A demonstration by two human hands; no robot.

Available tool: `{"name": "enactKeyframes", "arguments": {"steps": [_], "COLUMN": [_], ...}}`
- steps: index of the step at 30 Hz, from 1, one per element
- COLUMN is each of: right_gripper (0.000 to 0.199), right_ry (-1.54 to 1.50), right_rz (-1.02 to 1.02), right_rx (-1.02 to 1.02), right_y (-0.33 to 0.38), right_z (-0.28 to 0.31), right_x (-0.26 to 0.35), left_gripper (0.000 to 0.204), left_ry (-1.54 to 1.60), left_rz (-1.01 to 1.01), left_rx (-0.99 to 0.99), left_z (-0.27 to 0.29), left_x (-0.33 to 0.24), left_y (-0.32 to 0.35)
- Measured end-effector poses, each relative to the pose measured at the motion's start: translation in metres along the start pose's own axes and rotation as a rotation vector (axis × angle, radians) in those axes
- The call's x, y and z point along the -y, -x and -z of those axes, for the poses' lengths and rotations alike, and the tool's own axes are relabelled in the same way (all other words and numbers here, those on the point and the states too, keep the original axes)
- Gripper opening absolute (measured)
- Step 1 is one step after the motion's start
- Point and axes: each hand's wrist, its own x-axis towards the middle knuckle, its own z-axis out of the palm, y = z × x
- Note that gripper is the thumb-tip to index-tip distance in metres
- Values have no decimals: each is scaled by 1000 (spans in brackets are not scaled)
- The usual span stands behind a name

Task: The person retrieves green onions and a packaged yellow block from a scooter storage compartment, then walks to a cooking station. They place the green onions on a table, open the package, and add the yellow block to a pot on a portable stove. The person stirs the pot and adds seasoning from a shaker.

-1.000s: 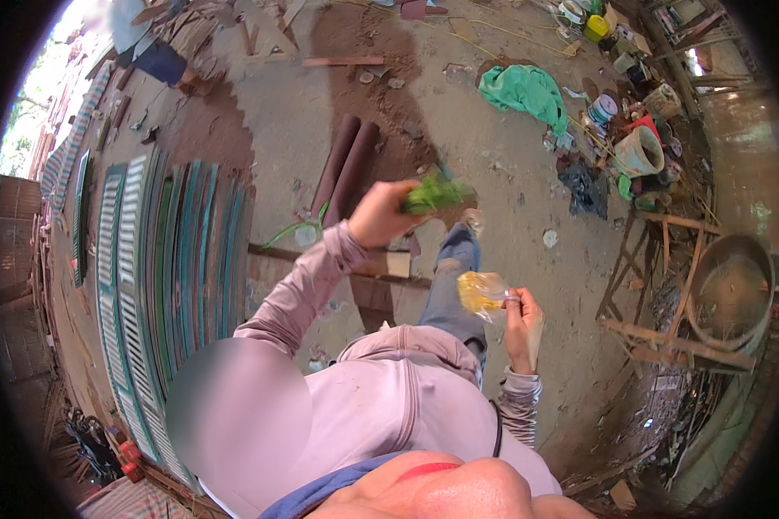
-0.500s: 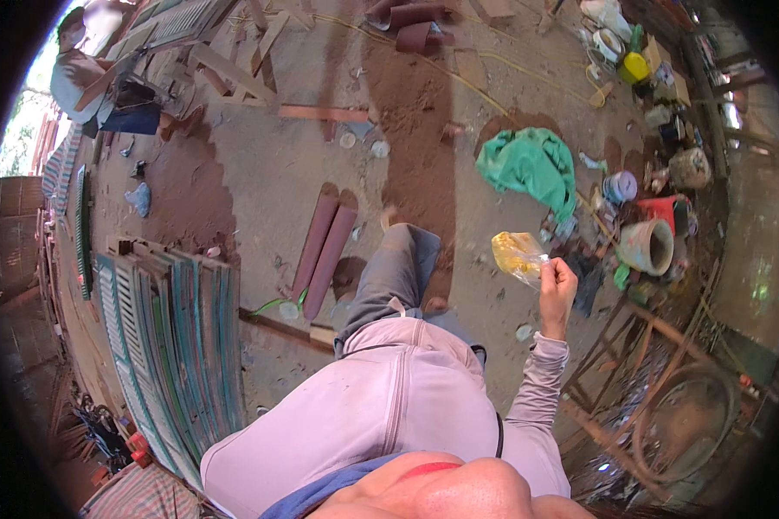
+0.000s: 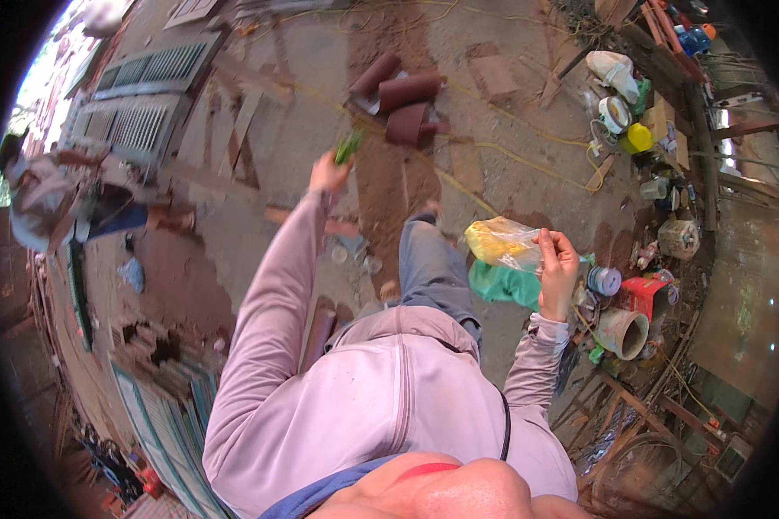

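Note:
My right hand pinches the top of a clear plastic bag with something yellow inside. The bag hangs out to the left of my fingers, over a green cloth on the ground. My left hand is stretched out ahead, its fingers closed round a small bright green, leafy-looking bundle. Blur hides exactly what that bundle is. Beyond it on the floor lie several dark red rolls of sheet.
Louvred shutters lie at the far left; more shutter panels stand stacked near left. Another person is at the left edge. Along the right are a whitish bucket, a red container and a yellow jug. A yellow cord crosses the floor.
My left arm has come into view, reaching forward with the green bundle. I have moved ahead, so the floor rolls look nearer. The bag stays in my right hand, now over the green cloth.

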Motion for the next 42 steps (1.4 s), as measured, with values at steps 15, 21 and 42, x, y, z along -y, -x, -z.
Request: {"name": "enactKeyframes", "arguments": {"steps": [15, 21, 42], "right_gripper": [13, 15, 22], "right_ry": [-144, -115, -310], "right_rz": [-144, -97, -20], "right_rx": [-15, 58, -272], "right_y": [-447, -648, -1296], "right_z": [-144, -184, -151], "right_x": [119, 173, 299], "left_gripper": [32, 29, 32], "left_ry": [-498, -240, 213], "left_rz": [433, 817, -1000], "left_rx": [743, 701, 428], "left_z": [-26, -66, -373], "left_x": [88, 18, -1029], "left_y": [-302, -405, -1324]}}
